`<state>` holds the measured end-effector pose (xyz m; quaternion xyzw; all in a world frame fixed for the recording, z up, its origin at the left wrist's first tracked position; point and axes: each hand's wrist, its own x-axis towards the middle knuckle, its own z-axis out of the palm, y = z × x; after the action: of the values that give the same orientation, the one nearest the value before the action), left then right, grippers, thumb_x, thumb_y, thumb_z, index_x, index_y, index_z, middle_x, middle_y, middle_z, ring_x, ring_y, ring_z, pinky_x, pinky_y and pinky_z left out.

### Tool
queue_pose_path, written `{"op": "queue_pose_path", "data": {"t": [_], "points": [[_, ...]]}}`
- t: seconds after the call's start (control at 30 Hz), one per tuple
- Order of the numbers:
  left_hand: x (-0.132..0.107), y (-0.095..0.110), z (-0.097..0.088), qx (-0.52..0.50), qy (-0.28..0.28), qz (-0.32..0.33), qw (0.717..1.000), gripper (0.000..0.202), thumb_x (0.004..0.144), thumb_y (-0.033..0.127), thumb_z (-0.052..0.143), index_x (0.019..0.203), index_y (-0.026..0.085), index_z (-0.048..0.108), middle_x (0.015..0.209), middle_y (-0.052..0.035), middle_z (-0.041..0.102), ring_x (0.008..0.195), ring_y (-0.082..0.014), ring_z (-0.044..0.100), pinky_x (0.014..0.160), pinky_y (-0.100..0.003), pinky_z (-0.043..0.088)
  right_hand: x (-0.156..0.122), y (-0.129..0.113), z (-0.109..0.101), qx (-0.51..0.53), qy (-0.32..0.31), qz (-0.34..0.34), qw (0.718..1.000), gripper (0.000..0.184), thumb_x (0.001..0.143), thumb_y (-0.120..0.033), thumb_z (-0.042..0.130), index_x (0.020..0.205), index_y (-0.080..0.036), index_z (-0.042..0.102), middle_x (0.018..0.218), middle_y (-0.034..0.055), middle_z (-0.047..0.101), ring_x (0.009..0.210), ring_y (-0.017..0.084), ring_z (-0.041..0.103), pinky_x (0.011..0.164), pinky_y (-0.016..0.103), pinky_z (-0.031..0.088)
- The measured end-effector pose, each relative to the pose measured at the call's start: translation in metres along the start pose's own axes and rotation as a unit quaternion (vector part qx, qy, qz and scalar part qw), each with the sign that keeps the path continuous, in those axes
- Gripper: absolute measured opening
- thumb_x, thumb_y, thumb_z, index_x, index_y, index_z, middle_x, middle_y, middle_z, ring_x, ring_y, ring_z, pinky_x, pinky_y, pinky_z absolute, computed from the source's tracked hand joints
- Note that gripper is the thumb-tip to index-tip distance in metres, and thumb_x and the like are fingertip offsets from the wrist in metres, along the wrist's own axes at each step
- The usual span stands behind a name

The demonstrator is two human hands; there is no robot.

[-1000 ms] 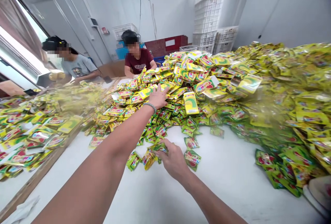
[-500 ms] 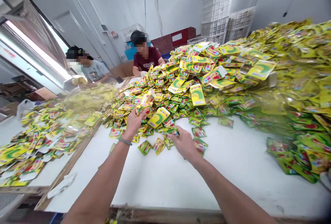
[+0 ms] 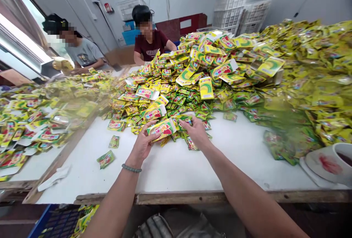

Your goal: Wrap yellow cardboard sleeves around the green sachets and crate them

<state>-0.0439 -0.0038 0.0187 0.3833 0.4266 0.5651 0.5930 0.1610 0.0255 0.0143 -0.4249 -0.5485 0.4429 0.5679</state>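
Note:
My left hand (image 3: 144,141), with a beaded bracelet at the wrist, is closed around a small yellow-green carton (image 3: 162,129). The carton lies nearly flat in the air, its white end flap sticking out on the right. Just beside that end is my right hand (image 3: 195,130), fingertips pinched on a green candy packet (image 3: 183,118). Behind both hands rises a heap of loose green packets (image 3: 180,99) with yellow cartons (image 3: 206,88) on top. Two loose packets (image 3: 106,159) lie on the white table (image 3: 176,174) left of my left arm.
A floral mug (image 3: 326,163) stands at the right edge. More packets (image 3: 316,84) pile up on the right. A wooden strip (image 3: 63,157) divides off another carton-covered table at left. Two people (image 3: 150,44) work across the table. A blue crate (image 3: 52,218) sits below.
My left hand has turned and lowered the carton from upright to nearly flat. My right hand has come closer to its flap end with a packet. The view has tipped downward, bringing the mug in.

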Motion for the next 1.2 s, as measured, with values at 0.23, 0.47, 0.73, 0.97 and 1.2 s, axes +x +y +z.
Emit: {"op": "queue_pose_path", "data": {"t": [0.23, 0.47, 0.73, 0.97, 1.2], "points": [[0.004, -0.002, -0.001, 0.087, 0.01, -0.066, 0.994, 0.062, 0.046, 0.03, 0.094, 0.101, 0.013, 0.072, 0.089, -0.0053, 0.074, 0.074, -0.0137, 0.067, 0.07, -0.022, 0.053, 0.0, -0.002, 0.0, -0.108, 0.031, -0.01, 0.994, 0.029, 0.078, -0.045, 0.064, 0.089, -0.018, 0.064, 0.085, 0.0036, 0.07, 0.079, 0.019, 0.06, 0.074, 0.031, 0.046], [0.009, -0.013, 0.007, 0.026, 0.092, -0.022, 0.995, 0.062, 0.039, 0.039, 0.094, 0.091, 0.012, 0.075, 0.083, -0.0057, 0.074, 0.074, -0.0168, 0.067, 0.077, -0.031, 0.053, 0.001, -0.001, -0.004, -0.154, -0.025, 0.001, 0.988, 0.026, 0.08, -0.041, 0.064, 0.094, -0.02, 0.067, 0.084, 0.0019, 0.07, 0.079, 0.019, 0.06, 0.074, 0.031, 0.045], [0.004, -0.022, 0.005, 0.142, 0.008, 0.014, 0.99, 0.047, 0.055, 0.039, 0.089, 0.094, 0.014, 0.076, 0.096, -0.0059, 0.073, 0.082, -0.0162, 0.065, 0.076, -0.026, 0.051, 0.005, -0.001, -0.011, -0.241, -0.068, -0.038, 0.967, 0.014, 0.077, -0.029, 0.069, 0.088, -0.021, 0.069, 0.085, 0.0022, 0.064, 0.081, 0.019, 0.058, 0.072, 0.029, 0.04], [-0.001, -0.017, 0.015, 0.052, -0.067, -0.111, 0.99, 0.057, 0.05, 0.028, 0.093, 0.101, 0.012, 0.072, 0.094, -0.0069, 0.074, 0.074, -0.0157, 0.067, 0.071, -0.025, 0.053, -0.003, 0.007, 0.007, -0.236, 0.035, -0.114, 0.964, 0.018, 0.076, -0.031, 0.071, 0.086, -0.019, 0.063, 0.082, 0.0024, 0.063, 0.076, 0.018, 0.056, 0.073, 0.03, 0.044], [-0.004, -0.015, 0.018, -0.01, -0.067, -0.132, 0.989, 0.064, 0.048, 0.026, 0.093, 0.104, 0.012, 0.065, 0.087, -0.0065, 0.074, 0.066, -0.0191, 0.07, 0.063, -0.027, 0.055, -0.003, 0.006, 0.003, -0.23, -0.076, -0.136, 0.961, 0.031, 0.086, -0.025, 0.058, 0.116, -0.019, 0.064, 0.105, 0.0078, 0.065, 0.076, 0.018, 0.058, 0.072, 0.032, 0.048]]}}
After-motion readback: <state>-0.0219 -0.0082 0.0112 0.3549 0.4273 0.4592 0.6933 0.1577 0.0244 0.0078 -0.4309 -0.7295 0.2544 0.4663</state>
